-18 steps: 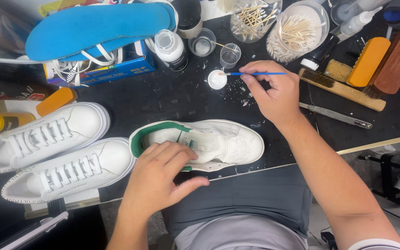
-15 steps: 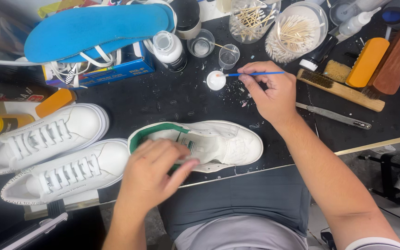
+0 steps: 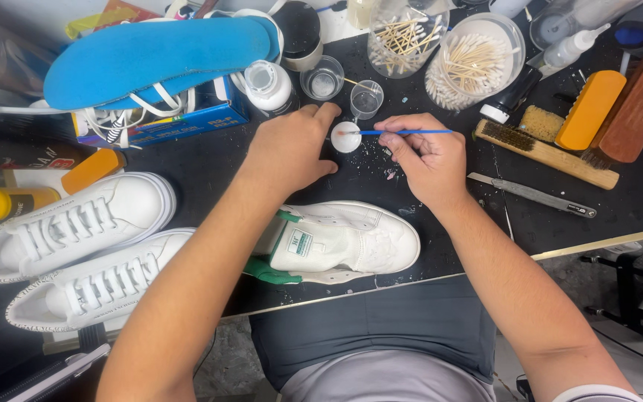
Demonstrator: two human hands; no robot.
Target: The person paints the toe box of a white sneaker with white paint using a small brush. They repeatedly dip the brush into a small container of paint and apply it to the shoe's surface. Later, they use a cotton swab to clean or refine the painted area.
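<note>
My right hand [image 3: 424,158] pinches a thin blue paintbrush [image 3: 405,132] whose tip rests in a small round white dish [image 3: 346,138] of white paint. My left hand [image 3: 290,147] has its fingertips against the left rim of that dish. Below both hands a white sneaker with green lining [image 3: 340,243] lies on the black worktable [image 3: 210,167], its tongue pulled open; nothing holds it.
Two more white sneakers [image 3: 76,234] lie at the left. A blue insole [image 3: 154,56] rests on a box, with small clear cups [image 3: 366,97], a white bottle [image 3: 268,83], tubs of cotton swabs [image 3: 474,63], brushes [image 3: 545,152] and a metal tool [image 3: 533,195] behind and to the right.
My left hand has left the sneaker and reached up to the paint dish. The brush tip stays at the dish. The camera has tilted slightly.
</note>
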